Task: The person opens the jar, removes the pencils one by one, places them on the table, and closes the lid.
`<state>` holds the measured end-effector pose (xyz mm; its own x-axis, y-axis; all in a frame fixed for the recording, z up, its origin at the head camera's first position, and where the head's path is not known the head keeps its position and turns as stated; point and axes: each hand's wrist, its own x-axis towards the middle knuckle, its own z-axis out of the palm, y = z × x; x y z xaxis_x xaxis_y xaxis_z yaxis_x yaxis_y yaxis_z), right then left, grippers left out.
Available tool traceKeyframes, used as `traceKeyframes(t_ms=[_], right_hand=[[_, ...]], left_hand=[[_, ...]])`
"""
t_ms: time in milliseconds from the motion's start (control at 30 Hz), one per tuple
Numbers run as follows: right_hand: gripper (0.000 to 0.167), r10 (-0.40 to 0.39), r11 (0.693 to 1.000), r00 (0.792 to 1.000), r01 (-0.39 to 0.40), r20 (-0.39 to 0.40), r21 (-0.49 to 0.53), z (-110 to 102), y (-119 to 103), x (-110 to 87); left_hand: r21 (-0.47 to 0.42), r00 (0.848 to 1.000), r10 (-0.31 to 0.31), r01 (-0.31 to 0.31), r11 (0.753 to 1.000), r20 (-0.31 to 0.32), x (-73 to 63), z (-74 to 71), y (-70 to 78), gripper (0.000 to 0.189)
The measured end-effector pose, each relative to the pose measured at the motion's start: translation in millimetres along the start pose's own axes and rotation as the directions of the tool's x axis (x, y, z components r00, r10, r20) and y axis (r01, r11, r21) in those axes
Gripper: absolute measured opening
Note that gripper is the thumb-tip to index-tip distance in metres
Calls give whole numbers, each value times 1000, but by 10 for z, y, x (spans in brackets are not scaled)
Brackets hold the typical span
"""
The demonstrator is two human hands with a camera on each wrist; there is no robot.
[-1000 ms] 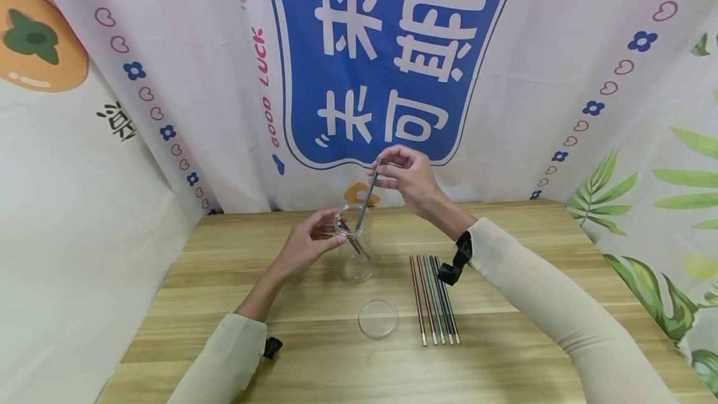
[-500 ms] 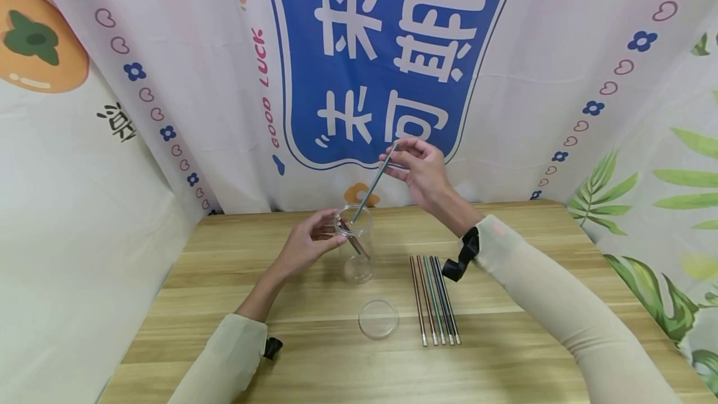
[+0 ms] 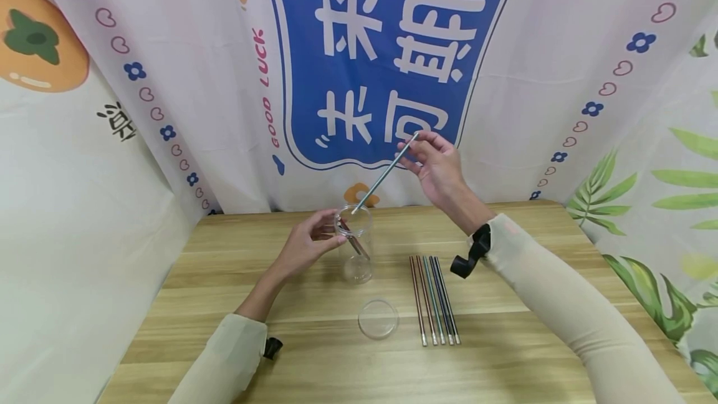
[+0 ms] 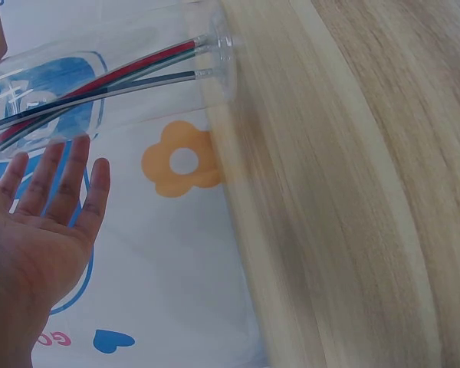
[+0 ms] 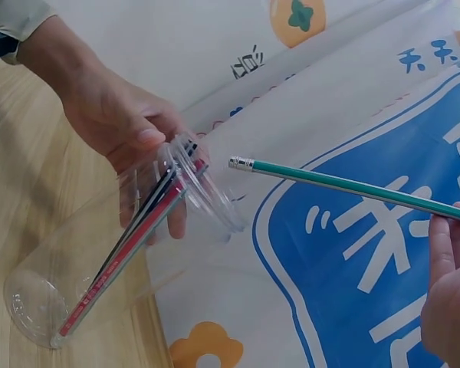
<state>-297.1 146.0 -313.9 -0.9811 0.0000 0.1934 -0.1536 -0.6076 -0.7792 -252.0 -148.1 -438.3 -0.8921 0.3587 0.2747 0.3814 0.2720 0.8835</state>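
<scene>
My left hand (image 3: 308,239) grips a clear plastic jar (image 3: 357,270) near its rim, thumb on the near side and fingers behind. Inside the jar lean a few pencils (image 5: 140,232), red, black and greenish, their metal-capped ends at the mouth. Up to the right, my right hand (image 3: 440,167) pinches a green pencil (image 3: 387,171) close to one end. That pencil slants down toward the jar; its metal eraser cap (image 5: 241,163) is just outside the mouth in the right wrist view.
A round clear lid (image 3: 378,318) lies on the wooden table (image 3: 235,285) in front of the jar. Right of it, several pencils (image 3: 434,298) in red, green and dark colours lie side by side. A printed curtain (image 3: 505,142) hangs behind the table's far edge.
My right hand has moved up and to the right, drawing the green pencil out of the jar and tilting it flatter. The left hand and the jar have stayed in place.
</scene>
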Motion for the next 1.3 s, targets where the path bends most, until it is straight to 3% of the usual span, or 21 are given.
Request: traceKeyframes(t_ms=[233,433,700,933,1300], right_hand=[[8,30,998,999,-29,-25,52,-109,-77,-18],[10,53,998,998,-52,-37,36,-234,-140,-42],[12,105,991,992,-110,-66,-80,-405,-145,-104],[12,131,976,990,-136,-45,-171,-542,-104,-166],[12,186,916,981,-190,-47,-352,-719,-48,-311]], left_hand=[[-14,1000,4,-4,1000,-2,4,-6,-15,58],[21,1000,3,-3,1000,-1,12,-16,1,58],[30,1000,7,-7,1000,-9,17,-18,-9,59],[14,1000,11,-11,1000,0,22,-13,-5,57],[20,1000,0,0,1000,0,21,-8,-6,58]])
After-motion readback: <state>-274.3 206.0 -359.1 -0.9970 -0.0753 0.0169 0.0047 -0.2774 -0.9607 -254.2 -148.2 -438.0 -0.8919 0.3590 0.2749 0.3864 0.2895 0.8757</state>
